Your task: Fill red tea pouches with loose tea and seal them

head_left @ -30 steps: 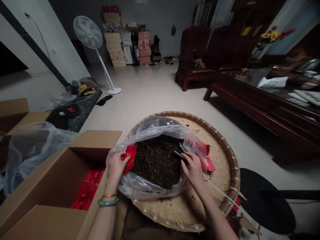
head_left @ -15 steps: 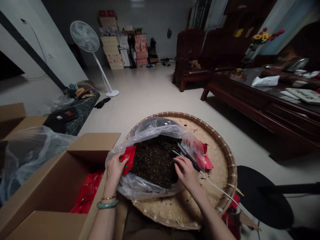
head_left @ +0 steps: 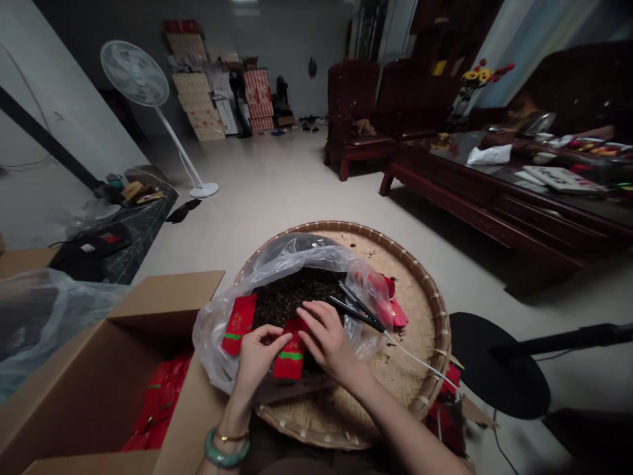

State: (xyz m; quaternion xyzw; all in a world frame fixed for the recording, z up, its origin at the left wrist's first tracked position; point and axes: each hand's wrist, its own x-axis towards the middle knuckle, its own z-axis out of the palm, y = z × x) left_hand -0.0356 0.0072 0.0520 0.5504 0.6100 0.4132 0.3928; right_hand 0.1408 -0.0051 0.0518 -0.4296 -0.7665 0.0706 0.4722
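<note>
A small red packet (head_left: 288,365) with a green band is held over dark loose tea leaves (head_left: 281,297). My left hand (head_left: 258,356) pinches the packet's left edge between thumb and finger. On its upper right side, my right hand (head_left: 327,340) grips it with curved fingers. The leaves lie in a clear plastic bag (head_left: 217,359), spread wide on a round woven bamboo tray (head_left: 415,277). A second red packet (head_left: 239,323) lies on the bag's left side. Black tongs (head_left: 363,310) with a white cord, resembling a hair straightener, rest with open jaws right of my right hand.
An open cardboard box (head_left: 64,396) at the left contains several red packets (head_left: 161,402). More red packaging (head_left: 395,310) lies on the tray's right side. A black round stand base (head_left: 499,369) is on the floor at right. A white fan (head_left: 202,190) and a dark wooden table (head_left: 475,198) stand beyond.
My left hand has moved right from the packet at the bag's left, which now lies there loose. Both hands have come together on another red packet. The view has shifted slightly.
</note>
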